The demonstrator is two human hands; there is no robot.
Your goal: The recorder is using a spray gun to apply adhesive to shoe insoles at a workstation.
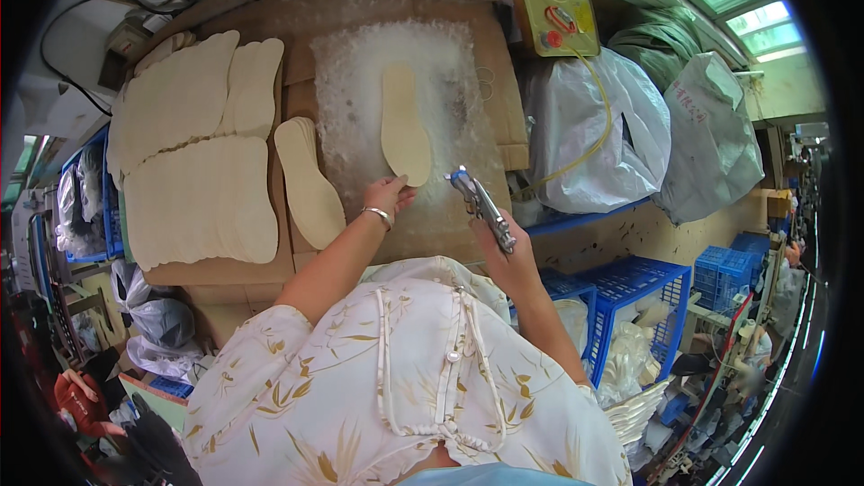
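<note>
Lone insole, upper centre of frame. From afar I see left hand pinching its lower end, right hand gripping a spray gun. One underway; stacked insoles, upper left: done or waiting, can't tell.

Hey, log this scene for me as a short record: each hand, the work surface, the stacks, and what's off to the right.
Left hand: fingertips at the near end of a single cream sole-shaped piece; pinch or mere touch unclear
Right hand: holding a silver spray gun
Surface: brown cardboard with a whitish crusted patch under the single piece
Stacks: large piles of cream pieces at left; smaller stack beside the patch
Right side: yellow container, white bag, blue crate
</note>
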